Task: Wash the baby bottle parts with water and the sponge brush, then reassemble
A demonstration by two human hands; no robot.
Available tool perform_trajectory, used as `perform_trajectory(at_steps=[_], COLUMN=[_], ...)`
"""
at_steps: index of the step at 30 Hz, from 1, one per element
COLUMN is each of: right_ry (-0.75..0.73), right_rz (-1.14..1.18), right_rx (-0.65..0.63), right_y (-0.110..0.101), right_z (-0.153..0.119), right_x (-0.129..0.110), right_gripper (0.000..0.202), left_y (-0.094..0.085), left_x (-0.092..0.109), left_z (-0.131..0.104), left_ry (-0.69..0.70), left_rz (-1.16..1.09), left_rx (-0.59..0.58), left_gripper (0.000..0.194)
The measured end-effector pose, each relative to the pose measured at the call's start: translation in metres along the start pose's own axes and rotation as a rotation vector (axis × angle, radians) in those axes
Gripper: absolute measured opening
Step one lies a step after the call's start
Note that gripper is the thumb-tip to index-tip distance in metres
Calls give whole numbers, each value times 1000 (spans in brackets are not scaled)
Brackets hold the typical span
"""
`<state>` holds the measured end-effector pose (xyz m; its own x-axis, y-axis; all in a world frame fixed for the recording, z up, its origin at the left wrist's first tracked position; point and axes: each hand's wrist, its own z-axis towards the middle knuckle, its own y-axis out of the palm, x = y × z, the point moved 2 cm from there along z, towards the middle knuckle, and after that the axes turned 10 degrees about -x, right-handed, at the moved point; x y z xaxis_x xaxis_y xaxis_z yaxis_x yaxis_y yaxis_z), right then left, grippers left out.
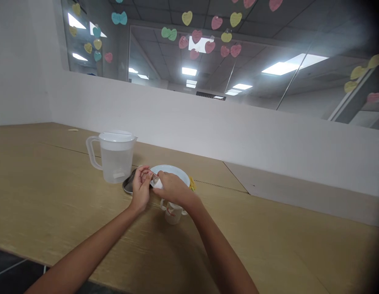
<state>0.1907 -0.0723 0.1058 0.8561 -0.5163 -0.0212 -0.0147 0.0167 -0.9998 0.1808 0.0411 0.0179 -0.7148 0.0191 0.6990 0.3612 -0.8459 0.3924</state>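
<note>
My left hand [141, 187] and my right hand [171, 188] meet over the table, both pinching a small white packet [158, 183] with a clear part between them. Behind my hands lies a white plate [177, 170], and a dark metal tray [127, 185] shows beside my left hand. Just below my right hand stands a small translucent cup [173, 215] with two handles and a reddish print. Something yellow [192, 184] sits at the plate's right edge, partly hidden by my right hand.
A large clear pitcher [117, 157] with a white lid stands left of my hands, its handle to the left. The wooden table [69, 196] runs along a white wall [183, 122] under a window with heart-shaped notes. A small flat piece [73, 130] lies far left.
</note>
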Motion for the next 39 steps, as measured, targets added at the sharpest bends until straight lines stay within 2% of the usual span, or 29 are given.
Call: perform_trajectory(at_steps=[3, 6, 9, 13, 16, 20, 23, 25, 28, 34, 39], right_ry=[58, 58, 54, 66, 57, 33, 93, 128, 102, -55, -13], right_rz=[-6, -62, -69, -23, -4, 12, 86, 161, 258, 319, 306], right_rx=[23, 45, 49, 3, -43, -60, 7, 68, 116, -32, -26], right_y=[-3, -8, -12, -16, -20, -27, -38, -47, -56, -43, -30], right_z=[1, -2, -6, -11, -16, -27, -40, -50, -60, -59, -54], right_x=[-4, -6, -5, -2, 4, 20, 38, 47, 50, 45, 54], right_gripper=[39, 48, 53, 51, 45, 39, 41, 39, 39, 24, 28], left_y=[-2, -3, -3, -4, -3, -1, 3, 6, 10, 12, 11], left_x=[6, 19, 27, 28, 25, 21, 18, 15, 8, -4, -5], left_z=[-3, -9, -15, -19, -21, -19, -20, -22, -26, -30, -32], left_ry=[69, 349, 612, 722, 755, 665, 577, 530, 433, 135, -5], left_rz=[78, 313, 483, 567, 575, 651, 779, 807, 764, 527, 379], left_rx=[17, -14, -45, -64, -138, -252, -310, -318, -323, -324, -361], left_gripper=[27, 9, 9, 11, 14, 29, 41, 37, 28, 30, 26])
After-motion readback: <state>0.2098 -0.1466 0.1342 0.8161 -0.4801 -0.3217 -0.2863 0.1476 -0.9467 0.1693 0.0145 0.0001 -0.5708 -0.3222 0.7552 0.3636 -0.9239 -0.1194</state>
